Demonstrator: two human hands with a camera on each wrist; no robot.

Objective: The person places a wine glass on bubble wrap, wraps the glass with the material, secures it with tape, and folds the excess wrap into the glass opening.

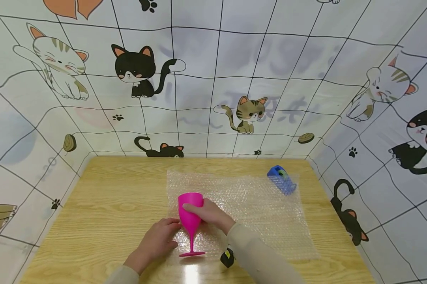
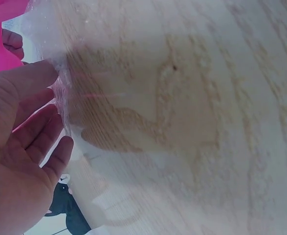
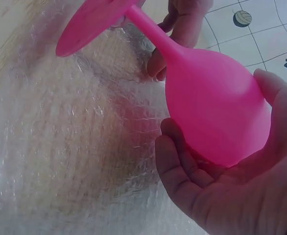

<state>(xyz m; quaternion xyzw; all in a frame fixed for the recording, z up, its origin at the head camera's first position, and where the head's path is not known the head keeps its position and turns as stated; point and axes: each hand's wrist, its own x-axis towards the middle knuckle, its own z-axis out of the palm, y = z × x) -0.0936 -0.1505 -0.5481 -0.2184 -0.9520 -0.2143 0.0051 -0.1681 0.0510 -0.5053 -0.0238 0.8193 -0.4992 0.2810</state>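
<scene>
A pink goblet [image 1: 191, 221] is held over the left part of a bubble wrap sheet [image 1: 256, 213], rim away from the person and foot toward them. My right hand [image 1: 215, 215] grips its bowl; in the right wrist view the thumb and fingers of that hand [image 3: 260, 186] curl round the bowl [image 3: 216, 105]. Left of the stem is my left hand [image 1: 158, 240], at the wrap's left edge. In the left wrist view, this hand [image 2: 16, 122] has its thumb and fingers at the wrap's edge [image 2: 61, 95], pinching it.
A blue tape dispenser [image 1: 281, 180] is at the back right, partly under the wrap's corner. A small black object with a yellow mark [image 1: 227, 258] lies by the right sleeve. Cat-patterned cloth [image 1: 199, 90] surrounds the wooden table [image 1: 110, 197] at the back and sides.
</scene>
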